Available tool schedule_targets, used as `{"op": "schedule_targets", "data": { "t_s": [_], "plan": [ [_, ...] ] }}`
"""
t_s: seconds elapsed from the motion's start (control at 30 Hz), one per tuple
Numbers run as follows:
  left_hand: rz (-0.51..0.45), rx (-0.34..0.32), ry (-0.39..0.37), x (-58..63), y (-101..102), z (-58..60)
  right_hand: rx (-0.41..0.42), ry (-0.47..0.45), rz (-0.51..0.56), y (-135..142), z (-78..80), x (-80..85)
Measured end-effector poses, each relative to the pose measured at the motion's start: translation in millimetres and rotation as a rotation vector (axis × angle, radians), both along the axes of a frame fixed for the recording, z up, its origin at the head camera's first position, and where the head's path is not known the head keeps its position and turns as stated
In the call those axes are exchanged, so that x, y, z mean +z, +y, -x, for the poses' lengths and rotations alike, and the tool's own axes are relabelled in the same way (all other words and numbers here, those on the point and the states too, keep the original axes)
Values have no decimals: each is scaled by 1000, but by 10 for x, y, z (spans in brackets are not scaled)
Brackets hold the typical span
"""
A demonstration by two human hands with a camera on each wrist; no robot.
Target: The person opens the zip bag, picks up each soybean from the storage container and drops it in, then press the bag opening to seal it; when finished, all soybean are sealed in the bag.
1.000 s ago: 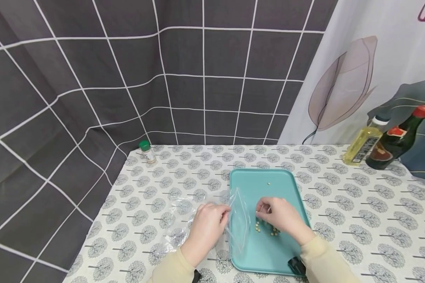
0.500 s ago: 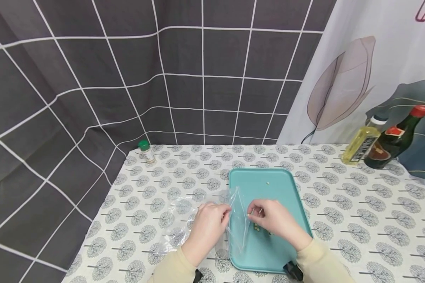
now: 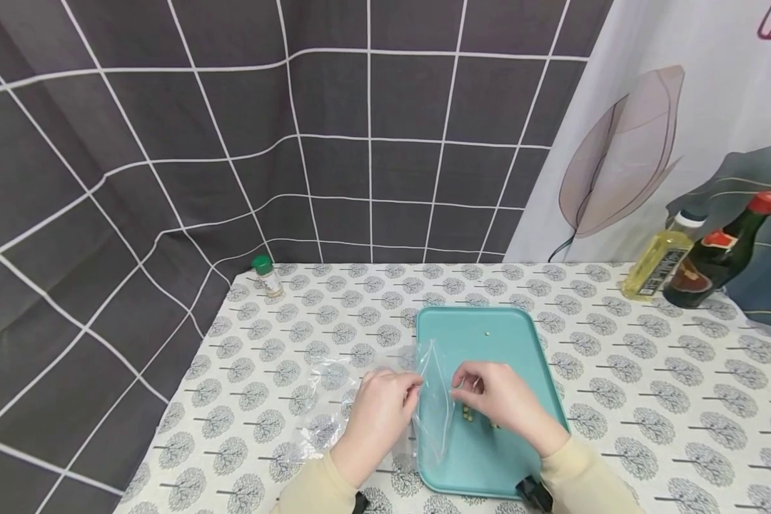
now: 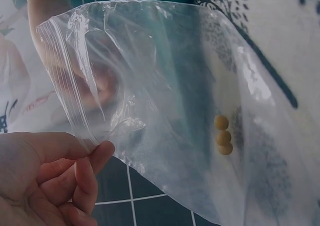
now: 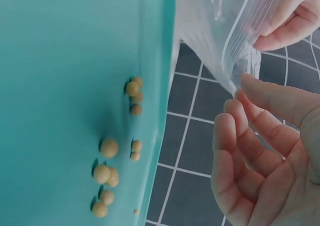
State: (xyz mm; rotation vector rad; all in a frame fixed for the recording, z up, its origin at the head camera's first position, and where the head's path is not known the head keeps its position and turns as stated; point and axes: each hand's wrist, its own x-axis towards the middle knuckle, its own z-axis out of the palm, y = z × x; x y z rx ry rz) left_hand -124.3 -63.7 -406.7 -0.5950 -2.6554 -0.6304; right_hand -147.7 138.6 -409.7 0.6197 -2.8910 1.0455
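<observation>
My left hand (image 3: 380, 410) pinches the zip edge of a clear zip-lock bag (image 4: 165, 85) and holds its mouth apart, facing right. Several yellow soybeans lie low inside the bag, one being this soybean (image 4: 221, 122). Close by the bag's mouth, my right hand (image 3: 497, 392) has thumb and forefinger pinched together. They seem to hold a soybean, largely hidden by the fingertips (image 5: 248, 81). Under this hand, more soybeans (image 5: 102, 173) lie scattered on a turquoise tray (image 3: 462, 457).
At the back left stands a small jar (image 3: 268, 277) with a green lid. A yellow oil bottle (image 3: 658, 260) and a dark bottle (image 3: 713, 260) with a red cap stand at the back right. Patterned cloth (image 3: 334, 314) covers the table; a dark curtain (image 3: 398, 171) hangs behind.
My right hand has moved left from above the loose soybeans to the bag's mouth, then stayed there. The left hand has kept its grip on the bag almost in place.
</observation>
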Motion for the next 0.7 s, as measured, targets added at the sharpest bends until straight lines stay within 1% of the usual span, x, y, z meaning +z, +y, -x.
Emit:
{"op": "schedule_targets", "data": {
  "t_s": [0.23, 0.57, 0.7],
  "plan": [
    [-3, 7, 5, -3, -10, -1, -25, -9, -16, 81, 46, -32],
    [12, 6, -4, 7, -4, -5, -93, -47, -44, 174, 121, -70],
    [17, 11, -7, 2, -4, -8, -128, -43, -84, 211, 135, -100]
  ]
}}
